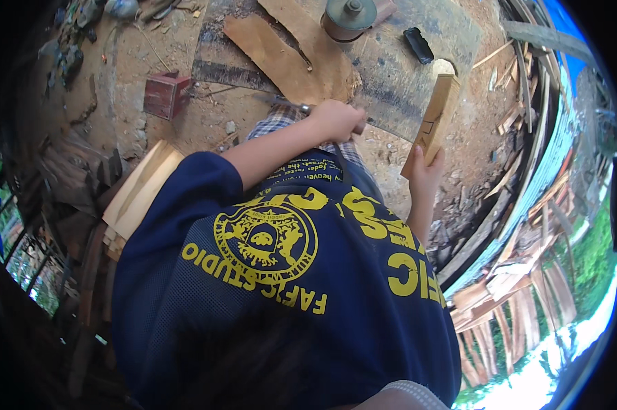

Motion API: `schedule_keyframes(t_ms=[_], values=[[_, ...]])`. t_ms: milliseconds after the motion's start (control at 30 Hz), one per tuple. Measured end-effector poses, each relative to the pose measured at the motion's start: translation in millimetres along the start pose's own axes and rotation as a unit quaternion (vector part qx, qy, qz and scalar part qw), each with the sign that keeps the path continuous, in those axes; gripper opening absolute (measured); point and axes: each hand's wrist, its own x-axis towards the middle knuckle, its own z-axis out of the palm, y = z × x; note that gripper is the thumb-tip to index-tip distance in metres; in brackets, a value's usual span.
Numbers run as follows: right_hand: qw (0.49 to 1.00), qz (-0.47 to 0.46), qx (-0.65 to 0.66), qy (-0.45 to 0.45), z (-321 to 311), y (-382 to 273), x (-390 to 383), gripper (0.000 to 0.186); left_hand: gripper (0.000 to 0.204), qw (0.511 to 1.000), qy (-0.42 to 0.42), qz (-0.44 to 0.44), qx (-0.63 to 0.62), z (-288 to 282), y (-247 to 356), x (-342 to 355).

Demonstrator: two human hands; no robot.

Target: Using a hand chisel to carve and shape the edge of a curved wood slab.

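Note:
My left hand [339, 121] is closed in front of my lap, around a hand tool [304, 108] with a shiny metal collar and a thin end pointing left; its handle is hidden in my fingers. To the right, my right hand [426, 167] grips the lower end of a narrow, flat wooden board [437, 116]. The board is held tilted, its far end up and to the right, with dark line marks on its face. Beyond my left hand lies a forked brown sheet [274, 60], its near end close to my knuckles.
A worn work board [390, 89] lies on the dirt ahead. On it are a round metal container [349, 19] with a knob and a black tray-like piece [418, 46]. A red box [165, 94] and pale wood pieces [141, 195] are left; wood scraps [513, 116] line the right.

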Motion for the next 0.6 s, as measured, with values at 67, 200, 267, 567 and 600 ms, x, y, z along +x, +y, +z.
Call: schedule_keyframes(t_ms=[67, 200, 267, 567, 600], values=[[1.0, 0.02, -0.006, 0.009, 5.5, 26.5, 3.2, 0.043, 0.059, 0.996, -0.046, -0.081, -0.004, -12.0, -16.5, 3.5], [0.999, 0.041, -0.024, -0.016, 14.2, 37.2, -1.0, 0.044, 0.091, 0.944, 0.029, -0.322, -0.067, -2.3, -87.8, 11.3], [0.998, 0.041, -0.029, -0.029, 18.2, 41.5, -2.7, 0.046, 0.099, 0.938, 0.02, -0.34, -0.062, 4.3, -105.7, 9.2], [0.996, 0.018, -0.053, -0.066, 31.4, 60.0, -9.6, 0.053, 0.096, 0.962, -0.025, -0.271, 0.013, 11.4, -78.9, 17.6], [0.996, 0.002, -0.064, -0.066, 31.4, 58.6, -9.2, 0.054, 0.086, 0.954, 0.022, -0.296, -0.029, 16.1, -93.5, 18.9]])
